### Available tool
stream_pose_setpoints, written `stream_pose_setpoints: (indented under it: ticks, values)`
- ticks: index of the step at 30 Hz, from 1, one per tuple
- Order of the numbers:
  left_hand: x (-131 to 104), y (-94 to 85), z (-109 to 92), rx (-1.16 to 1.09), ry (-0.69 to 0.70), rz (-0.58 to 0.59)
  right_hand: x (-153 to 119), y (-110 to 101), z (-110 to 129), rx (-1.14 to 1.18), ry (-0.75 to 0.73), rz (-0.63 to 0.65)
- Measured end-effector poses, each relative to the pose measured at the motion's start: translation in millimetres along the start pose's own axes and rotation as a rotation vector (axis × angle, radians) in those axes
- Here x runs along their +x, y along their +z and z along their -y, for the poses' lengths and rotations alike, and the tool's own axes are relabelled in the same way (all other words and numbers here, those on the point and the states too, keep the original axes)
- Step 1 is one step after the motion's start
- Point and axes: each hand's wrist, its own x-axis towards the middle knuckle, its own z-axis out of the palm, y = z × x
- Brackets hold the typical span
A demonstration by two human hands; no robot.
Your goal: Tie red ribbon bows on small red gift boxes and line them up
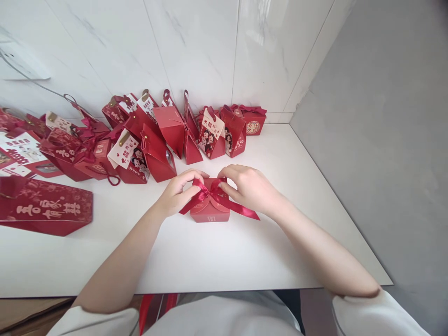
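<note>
At the centre of the frame, a small red cardboard box with scalloped flaps (210,216) is set on a flat white tabletop (266,266). The loops of its glossy crimson satin ribbon (241,209) are pinched between thumb and fingers by the left hand (178,191) and the right hand (248,183). Assorted red paper gift boxes (159,158) are ranged across the upper left.

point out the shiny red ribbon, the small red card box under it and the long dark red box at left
Shiny red ribbon (207,192), head view: knot
Small red card box (210,215), head view: front side
Long dark red box (49,208), head view: printed side
</note>
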Motion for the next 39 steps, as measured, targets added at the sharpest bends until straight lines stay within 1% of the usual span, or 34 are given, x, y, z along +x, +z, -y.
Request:
stream_pose_setpoints:
  ticks: [3,7,9,12,14,19,20,22,24,26,28,30,34,39]
  values:
    - [-1,5.0,-2,0.039,-0.052,-0.054,-1,4,5,-0.096,0.060,0.043]
    - [-3,8.4,-5,0.064,-0.065,-0.043,-2,8,8,-0.086,0.190,0.197]
    - [-3,9.9,-6,0.062,-0.056,-0.054,-1,9,8,-0.097,0.214,0.239]
    - [-2,13.2,-5,0.065,-0.049,-0.102,1,10,6,-0.147,0.210,0.233]
    - [-3,15.5,-5,0.110,-0.045,-0.156,2,12,5,-0.184,0.209,0.213]
    - [-8,17.3,-8,0.447,0.002,-0.327,4,16,3,-0.271,0.246,0.161]
    - [-9,17.1,-8,0.509,-0.003,-0.358,5,16,3,-0.285,0.263,0.151]
    - [-10,16.8,-9,0.601,-0.061,-0.403,6,17,2,-0.297,0.309,0.139]
    - [-10,16.9,-9,0.655,-0.164,-0.376,8,17,1,-0.277,0.363,0.152]
    - [-9,17.3,-9,0.676,-0.268,-0.292,10,19,1,-0.235,0.414,0.185]
    - [-7,17.6,-10,0.679,-0.331,-0.223,11,22,1,-0.202,0.450,0.207]
    - [-7,17.8,-12,0.684,-0.347,-0.204,12,26,1,-0.192,0.459,0.213]
    - [-8,17.5,-13,0.713,-0.339,-0.191,13,30,-3,-0.205,0.443,0.212]
    - [-6,16.4,-10,0.705,-0.323,-0.188,14,33,-7,-0.210,0.419,0.179]
